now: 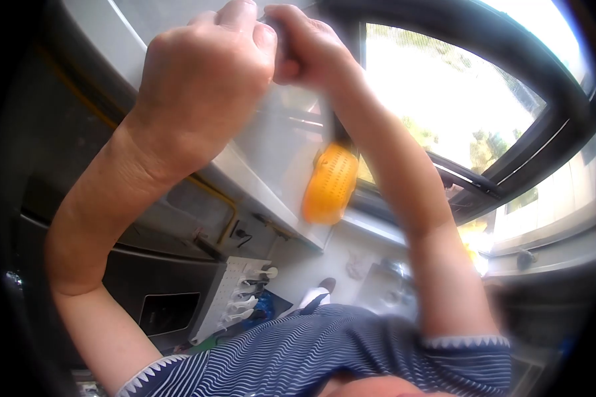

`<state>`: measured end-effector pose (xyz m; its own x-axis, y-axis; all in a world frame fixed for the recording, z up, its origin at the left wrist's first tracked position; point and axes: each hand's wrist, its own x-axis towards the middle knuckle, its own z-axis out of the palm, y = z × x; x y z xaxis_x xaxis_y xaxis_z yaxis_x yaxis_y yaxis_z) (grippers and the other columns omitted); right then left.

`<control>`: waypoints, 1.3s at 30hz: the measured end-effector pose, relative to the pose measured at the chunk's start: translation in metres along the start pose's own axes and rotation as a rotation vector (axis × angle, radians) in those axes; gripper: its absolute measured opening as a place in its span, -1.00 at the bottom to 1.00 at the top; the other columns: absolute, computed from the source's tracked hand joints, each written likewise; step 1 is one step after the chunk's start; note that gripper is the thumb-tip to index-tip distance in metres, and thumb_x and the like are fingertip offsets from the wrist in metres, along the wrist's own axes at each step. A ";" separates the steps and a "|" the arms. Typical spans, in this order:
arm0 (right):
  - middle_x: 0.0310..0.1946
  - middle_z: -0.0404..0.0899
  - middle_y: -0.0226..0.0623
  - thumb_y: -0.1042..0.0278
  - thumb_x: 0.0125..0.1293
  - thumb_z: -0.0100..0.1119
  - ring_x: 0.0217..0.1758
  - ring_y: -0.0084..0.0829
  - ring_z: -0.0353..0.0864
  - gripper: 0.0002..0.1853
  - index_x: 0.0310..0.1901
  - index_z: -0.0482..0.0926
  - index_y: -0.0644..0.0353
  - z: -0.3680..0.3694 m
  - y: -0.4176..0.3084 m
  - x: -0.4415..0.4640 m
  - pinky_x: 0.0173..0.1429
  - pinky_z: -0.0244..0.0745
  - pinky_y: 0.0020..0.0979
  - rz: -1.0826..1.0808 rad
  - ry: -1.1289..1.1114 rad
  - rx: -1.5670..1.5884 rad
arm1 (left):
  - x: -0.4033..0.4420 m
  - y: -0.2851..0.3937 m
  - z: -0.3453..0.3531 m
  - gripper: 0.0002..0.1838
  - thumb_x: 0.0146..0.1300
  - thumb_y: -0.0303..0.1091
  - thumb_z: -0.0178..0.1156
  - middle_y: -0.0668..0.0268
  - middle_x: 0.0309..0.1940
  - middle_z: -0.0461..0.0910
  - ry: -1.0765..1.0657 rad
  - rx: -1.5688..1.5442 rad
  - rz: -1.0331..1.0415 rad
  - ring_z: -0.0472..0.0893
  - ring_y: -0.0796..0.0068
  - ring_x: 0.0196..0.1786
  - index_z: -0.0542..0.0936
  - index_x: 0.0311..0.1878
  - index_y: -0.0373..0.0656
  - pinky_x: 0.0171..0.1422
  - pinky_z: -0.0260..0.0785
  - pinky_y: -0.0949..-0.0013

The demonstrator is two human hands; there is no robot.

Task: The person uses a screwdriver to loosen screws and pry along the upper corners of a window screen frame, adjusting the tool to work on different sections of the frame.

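Observation:
My left hand (208, 86) is raised at the top of the head view, its back toward me and its fingers curled. Close beside it on the right is my right hand (308, 49), with fingers bent inward and partly blurred. The two hands meet near the top edge, thumb side to thumb side. Whatever lies between the fingers is hidden, apart from a small dark patch too unclear to name. Below the right hand, an orange perforated basket (331, 185) stands on a pale glossy surface (278, 152), apart from both hands.
A dark-framed window (457, 106) fills the right side, bright with daylight. Down at left, a white pegboard rack (235, 298) holds several hanging items next to a dark appliance front (165, 284). A foot in a dark shoe (326, 284) shows beyond the striped shirt (324, 337).

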<state>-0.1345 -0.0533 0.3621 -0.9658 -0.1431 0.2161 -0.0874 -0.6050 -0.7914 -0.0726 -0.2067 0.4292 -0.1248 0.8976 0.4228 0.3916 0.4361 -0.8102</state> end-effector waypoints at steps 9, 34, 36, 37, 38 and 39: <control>-0.72 0.42 -0.18 0.13 0.26 0.07 -0.80 -0.37 0.28 -0.66 -0.51 0.42 0.24 -0.001 0.007 0.002 -0.65 0.27 -0.29 -0.039 -0.023 0.170 | 0.002 -0.013 -0.013 -0.63 0.10 -0.40 0.24 0.14 -0.25 0.48 -0.187 -0.222 -0.122 0.58 0.18 -0.34 0.50 -0.01 -0.33 -0.26 0.45 0.27; -0.72 0.42 -0.33 0.04 0.27 0.14 -0.77 -0.51 0.32 -0.58 -0.59 0.42 0.19 0.003 -0.010 -0.009 -0.67 0.26 -0.48 0.042 0.021 -0.278 | -0.003 -0.001 0.007 -0.75 -0.01 -0.48 0.21 0.27 -0.22 0.48 0.081 0.015 0.052 0.55 0.39 -0.39 0.59 -0.19 -0.22 -0.37 0.48 0.42; -0.72 0.40 -0.33 0.09 0.25 0.15 -0.77 -0.52 0.30 -0.61 -0.60 0.40 0.18 0.005 -0.007 -0.007 -0.66 0.24 -0.47 0.041 0.066 -0.200 | -0.004 -0.001 0.007 -0.73 -0.01 -0.46 0.22 0.28 -0.21 0.48 0.088 -0.005 0.044 0.55 0.39 -0.38 0.59 -0.17 -0.22 -0.36 0.48 0.41; -0.72 0.40 -0.32 0.11 0.25 0.15 -0.76 -0.51 0.30 -0.62 -0.60 0.40 0.19 0.005 -0.005 -0.006 -0.66 0.24 -0.46 0.037 0.070 -0.166 | -0.005 -0.001 0.005 -0.72 0.00 -0.45 0.23 0.28 -0.21 0.48 0.083 -0.018 0.030 0.56 0.38 -0.37 0.59 -0.16 -0.22 -0.35 0.48 0.41; -0.72 0.40 -0.31 0.13 0.25 0.15 -0.76 -0.50 0.30 -0.62 -0.60 0.39 0.20 0.005 -0.003 -0.005 -0.65 0.24 -0.45 0.031 0.071 -0.131 | -0.006 -0.002 0.004 -0.71 0.00 -0.44 0.23 0.28 -0.21 0.48 0.077 -0.029 0.016 0.57 0.37 -0.35 0.58 -0.14 -0.22 -0.34 0.48 0.40; -0.72 0.40 -0.29 0.14 0.24 0.14 -0.76 -0.49 0.30 -0.64 -0.59 0.39 0.21 0.005 -0.001 -0.005 -0.64 0.24 -0.44 0.023 0.060 -0.079 | -0.007 -0.002 0.001 -0.69 0.01 -0.43 0.24 0.28 -0.20 0.48 0.077 -0.058 0.006 0.57 0.36 -0.34 0.57 -0.12 -0.22 -0.33 0.48 0.39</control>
<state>-0.1286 -0.0558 0.3651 -0.9805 -0.1072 0.1645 -0.0820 -0.5378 -0.8391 -0.0733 -0.2141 0.4279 -0.0531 0.8917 0.4495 0.4450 0.4241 -0.7887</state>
